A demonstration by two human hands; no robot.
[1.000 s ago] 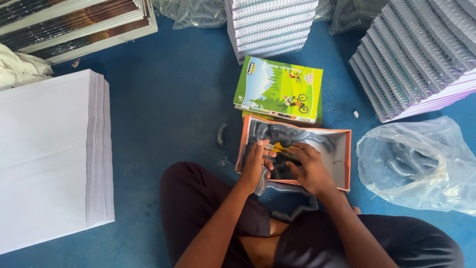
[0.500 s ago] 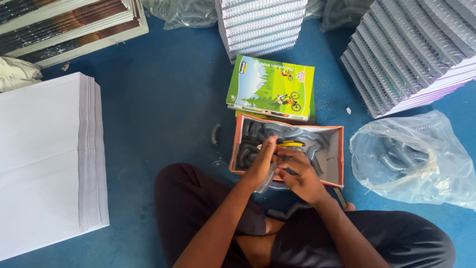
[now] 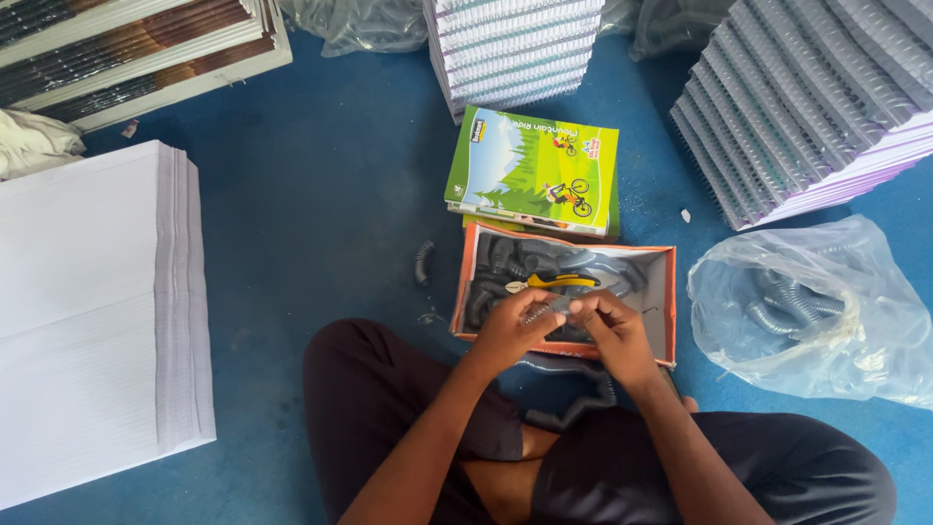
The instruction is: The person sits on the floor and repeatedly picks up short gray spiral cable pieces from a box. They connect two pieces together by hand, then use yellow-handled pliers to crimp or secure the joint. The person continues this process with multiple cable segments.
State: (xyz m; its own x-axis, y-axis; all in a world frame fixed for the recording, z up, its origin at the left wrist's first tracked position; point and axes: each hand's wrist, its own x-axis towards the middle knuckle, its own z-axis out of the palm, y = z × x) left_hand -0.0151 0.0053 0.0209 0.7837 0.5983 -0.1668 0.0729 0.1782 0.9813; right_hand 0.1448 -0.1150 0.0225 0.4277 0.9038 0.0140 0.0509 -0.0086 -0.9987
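We see the left hand (image 3: 512,331) & right hand (image 3: 612,331) pinching a short ribbed grey coil (image 3: 550,311) between fingertips, just above the orange-rimmed cardboard box (image 3: 661,292). Glossy green notebooks (image 3: 535,165) lie beyond the box; crinkled plastic bag (image 3: 816,311) to its right.

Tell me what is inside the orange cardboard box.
The orange box holds dark coiled binding spirals and yellow-handled pliers. The left hand and right hand cover its near part, so anything there is hidden.

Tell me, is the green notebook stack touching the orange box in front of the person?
Cannot tell. In the head view the green notebook stack and the orange box meet edge to edge with no visible floor between, but overlap could hide a gap.
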